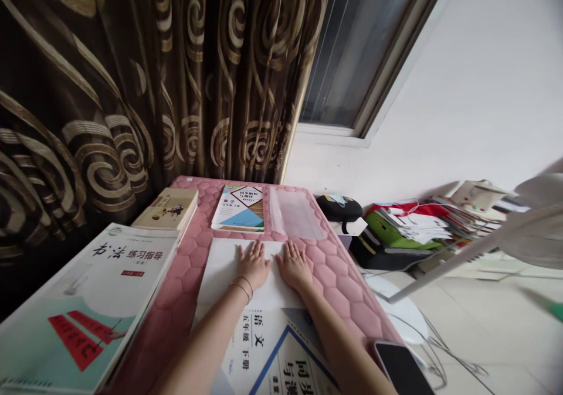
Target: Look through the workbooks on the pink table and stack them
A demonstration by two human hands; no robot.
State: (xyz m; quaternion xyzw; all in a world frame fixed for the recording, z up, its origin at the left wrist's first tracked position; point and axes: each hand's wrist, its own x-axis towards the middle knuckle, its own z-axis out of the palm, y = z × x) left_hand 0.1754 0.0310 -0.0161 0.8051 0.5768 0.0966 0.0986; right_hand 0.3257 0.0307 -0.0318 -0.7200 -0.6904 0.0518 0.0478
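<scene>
My left hand (pixel 254 265), with a thin bracelet at the wrist, lies flat with fingers spread on a blank white sheet (pixel 220 278). Beside it, on the same white surface, my right hand (pixel 295 266) also rests flat, near its right edge. Nearer to me, under my forearms, is a workbook cover (pixel 250 348) with blue lines and Chinese characters. It adjoins the white surface; whether the two are one piece I cannot tell. Beyond my fingertips lie another workbook (pixel 240 208) with a blue and white cover and a clear plastic book cover (pixel 295 213).
Stacked books (pixel 88 307) and a smaller pile (pixel 169 207) line the left side of the pink quilted table cover (pixel 189 260). A phone (pixel 402 367) lies at the right edge. A white fan (pixel 475 248), cables and piled papers (pixel 413 225) stand to the right.
</scene>
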